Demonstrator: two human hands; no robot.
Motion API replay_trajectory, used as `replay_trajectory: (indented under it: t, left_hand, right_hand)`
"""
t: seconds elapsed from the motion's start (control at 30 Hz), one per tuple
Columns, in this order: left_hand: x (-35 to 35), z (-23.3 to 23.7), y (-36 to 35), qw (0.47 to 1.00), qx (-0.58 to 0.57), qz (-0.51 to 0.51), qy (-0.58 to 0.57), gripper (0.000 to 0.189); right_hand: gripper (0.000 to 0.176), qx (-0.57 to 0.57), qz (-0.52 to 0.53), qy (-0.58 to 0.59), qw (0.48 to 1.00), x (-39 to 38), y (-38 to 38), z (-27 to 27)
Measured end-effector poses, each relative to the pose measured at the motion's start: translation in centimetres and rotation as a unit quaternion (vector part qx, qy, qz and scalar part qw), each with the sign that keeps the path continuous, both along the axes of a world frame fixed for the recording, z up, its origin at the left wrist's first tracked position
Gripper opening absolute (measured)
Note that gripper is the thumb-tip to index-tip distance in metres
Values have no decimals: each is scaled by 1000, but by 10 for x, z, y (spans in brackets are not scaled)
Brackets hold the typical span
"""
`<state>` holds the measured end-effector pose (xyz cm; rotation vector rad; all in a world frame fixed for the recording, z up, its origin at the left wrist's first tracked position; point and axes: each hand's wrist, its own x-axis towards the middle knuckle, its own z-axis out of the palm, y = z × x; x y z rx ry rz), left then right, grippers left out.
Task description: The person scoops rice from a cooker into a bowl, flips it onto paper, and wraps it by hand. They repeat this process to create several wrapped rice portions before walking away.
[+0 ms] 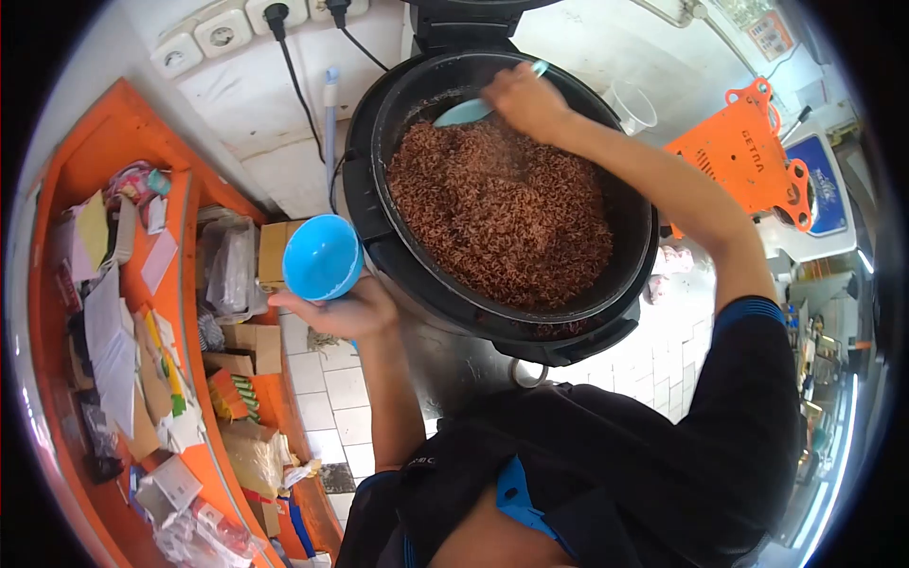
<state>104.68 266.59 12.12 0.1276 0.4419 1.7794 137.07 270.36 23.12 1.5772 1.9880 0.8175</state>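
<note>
A large black rice cooker (367, 213) stands in front of me with its lid raised. Cooked reddish-brown rice (511, 222) fills much of its pot. My right hand (525, 102) is closed around a pale teal rice paddle (463, 113), whose blade touches the rice near the pot's far left side. To the left of the cooker, my left hand (348, 308) holds up a blue bowl (322, 254) from beneath. The bowl is tilted, and its inside looks bare.
Orange shelves (185, 275) with papers, boxes and plastic bags run along the left. Wall sockets (222, 36) with black plugs and cords are at the upper left. An orange panel marked GETRA (734, 156) and a clear plastic cup (632, 106) stand to the right.
</note>
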Motion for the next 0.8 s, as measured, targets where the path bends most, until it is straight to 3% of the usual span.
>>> replay_trajectory:
  t: [0.1, 0.17, 0.23, 0.3, 0.33, 0.37, 0.4, 0.43, 0.47, 0.53, 0.57, 0.6, 0.63, 0.67, 0.73, 0.77, 0.8]
  left_hand:
    - [-37, 43, -14, 987, -65, -57, 137, 69]
    - [-74, 63, -22, 990, -21, -85, 111, 67]
    - [-76, 98, -30, 989, 26, -121, 81, 65]
    - [-54, 149, -38, 917, 163, -186, 313, 52]
    - [-39, 169, -37, 823, 200, -202, 491, 51]
    - [-19, 186, -34, 695, 228, -210, 648, 51]
    - [5, 200, -34, 600, 268, -254, 709, 48]
    - [30, 208, -35, 495, 233, -311, 777, 46]
    - [55, 200, -33, 393, 251, -292, 835, 47]
    - [96, 156, -12, 165, 335, -240, 896, 50]
    - [112, 141, -3, 40, 399, -207, 892, 52]
    - [130, 148, -11, 121, 268, -349, 890, 52]
    - [147, 155, -18, 198, 125, -471, 850, 52]
    - [155, 144, -16, 192, 126, -466, 854, 52]
    - [163, 118, -12, 139, 250, -399, 871, 56]
    - [166, 117, -8, 136, 252, -393, 874, 56]
    - [167, 126, -10, 217, 191, -419, 861, 59]
  right_hand:
    - [16, -14, 102, 110, 989, -19, 0, -6]
    - [10, -56, 205, 163, 963, -23, -26, 21]
    - [8, -97, 237, 186, 949, -26, -64, 36]
    - [6, -135, 265, 206, 932, -20, -96, 41]
    - [7, -121, 262, 195, 937, -16, -108, 41]
    - [9, -108, 259, 184, 942, -12, -118, 43]
    - [9, -106, 262, 188, 941, -7, -126, 49]
    - [12, -61, 110, 213, 969, -4, -133, 60]
    - [15, -15, -45, 235, 971, -2, -139, 73]
    - [12, -32, -81, 280, 956, 3, -152, 94]
    - [18, -143, -111, 314, 932, 5, -154, 92]
    - [24, -251, -140, 344, 894, 5, -156, 87]
    - [26, -271, -163, 394, 863, 4, -151, 63]
    - [29, -289, -185, 441, 829, 2, -144, 38]
    - [28, -245, -178, 502, 810, -16, -142, 30]
    - [28, -239, -176, 505, 811, -17, -146, 35]
    - [26, -204, -92, 517, 826, -21, -152, 46]
